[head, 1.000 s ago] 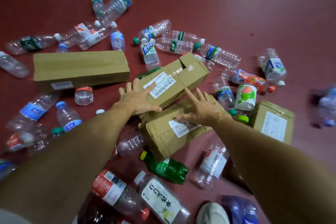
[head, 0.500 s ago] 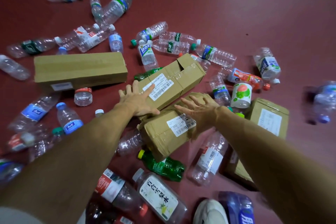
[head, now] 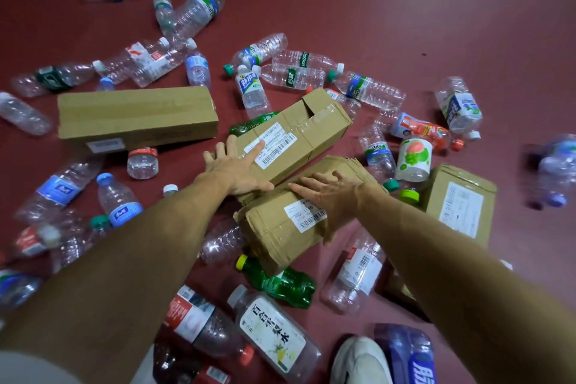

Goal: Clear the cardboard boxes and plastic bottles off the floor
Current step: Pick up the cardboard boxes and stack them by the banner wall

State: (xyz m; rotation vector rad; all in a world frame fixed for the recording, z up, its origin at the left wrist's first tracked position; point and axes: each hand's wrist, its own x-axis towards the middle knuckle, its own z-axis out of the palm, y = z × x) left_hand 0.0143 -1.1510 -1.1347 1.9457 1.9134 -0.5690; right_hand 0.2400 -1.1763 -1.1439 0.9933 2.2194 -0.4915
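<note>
So the dark red floor point(head: 405, 9) is a mess of empties. Dead centre, two cardboard boxes lie side by side and touching. The left hand point(head: 233, 171) lies flat on the near end of the labelled box point(head: 311, 140), fingers straight and released, index tip on the white barcode sticker. That box has a flap popped up at its far end, around 12 o'clock, but I can't tell what's inside. The right hand point(head: 330, 196) rests on the crumpled box point(head: 274, 234) just below it, fingers spread and loose, thumb hanging down the side, not clenched on anything.

A long plain box point(head: 137, 115) lies closed at 10 o'clock, and a squat box point(head: 458, 206) with a big white label sits at 3 o'clock. Both are shut, contents unknown.

Plastic bottles point(head: 193, 9) are scattered all round, from 7 o'clock up past 12 and over to 3. The clear ones look empty, most with caps on. A green bottle point(head: 280, 282) pokes out from under the crumpled box at 6 o'clock, with a white-labelled bottle point(head: 271, 333) just below it. A white shoe point(head: 358, 362) shows at 5 o'clock.
</note>
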